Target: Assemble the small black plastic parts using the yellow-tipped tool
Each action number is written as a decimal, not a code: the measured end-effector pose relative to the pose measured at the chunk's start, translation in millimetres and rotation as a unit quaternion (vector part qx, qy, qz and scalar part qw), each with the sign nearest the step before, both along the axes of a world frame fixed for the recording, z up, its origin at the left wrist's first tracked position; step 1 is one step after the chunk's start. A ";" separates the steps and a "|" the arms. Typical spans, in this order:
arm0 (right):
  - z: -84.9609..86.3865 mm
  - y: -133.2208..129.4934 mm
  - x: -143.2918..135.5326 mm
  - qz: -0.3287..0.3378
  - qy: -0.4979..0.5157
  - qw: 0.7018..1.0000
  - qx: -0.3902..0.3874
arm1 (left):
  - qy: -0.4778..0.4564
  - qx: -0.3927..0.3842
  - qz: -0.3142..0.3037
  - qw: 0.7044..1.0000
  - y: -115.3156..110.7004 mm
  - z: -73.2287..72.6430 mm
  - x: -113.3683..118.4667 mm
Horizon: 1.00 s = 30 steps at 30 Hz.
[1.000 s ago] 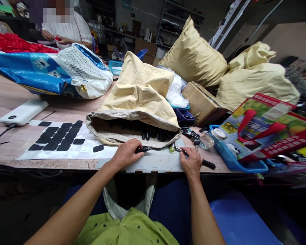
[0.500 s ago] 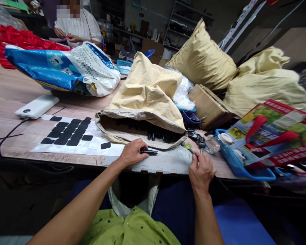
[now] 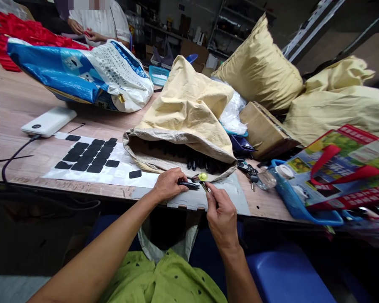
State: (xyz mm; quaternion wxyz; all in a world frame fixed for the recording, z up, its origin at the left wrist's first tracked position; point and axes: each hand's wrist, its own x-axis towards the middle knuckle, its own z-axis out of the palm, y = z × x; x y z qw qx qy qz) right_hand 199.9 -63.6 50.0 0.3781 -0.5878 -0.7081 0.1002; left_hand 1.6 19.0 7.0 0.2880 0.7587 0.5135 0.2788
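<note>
My left hand (image 3: 169, 184) rests at the table's front edge, its fingers closed on slim black pen-like sticks (image 3: 190, 184) that point right. In my right hand (image 3: 222, 212) is a slim metal-handled tool (image 3: 205, 187) with a round yellow-green end, held close to the tips of the black sticks. Whether the two touch, I cannot tell. Just behind both hands lies a beige cloth sack (image 3: 185, 99), its mouth facing me. Several more black sticks (image 3: 194, 162) show inside it. Under the hands is a flat grey sheet (image 3: 229, 198).
To the left, a white sheet (image 3: 55, 173) carries rows of black rounded patches, near a white power bank (image 3: 49, 122). Keys (image 3: 252, 176), a clear jar (image 3: 267, 180) and a blue basket (image 3: 290, 201) with a printed bag stand right. A person (image 3: 97, 23) sits across the table.
My right hand has moved left from beside the keys, bringing the tool with the yellow-green end up to the black sticks. My left hand still holds them. The view has shifted slightly.
</note>
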 end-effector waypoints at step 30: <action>-20.3 14.7 54.9 -0.137 -0.090 0.984 0.067 | 0.027 0.012 0.006 1.000 -2.9 3.7 -0.1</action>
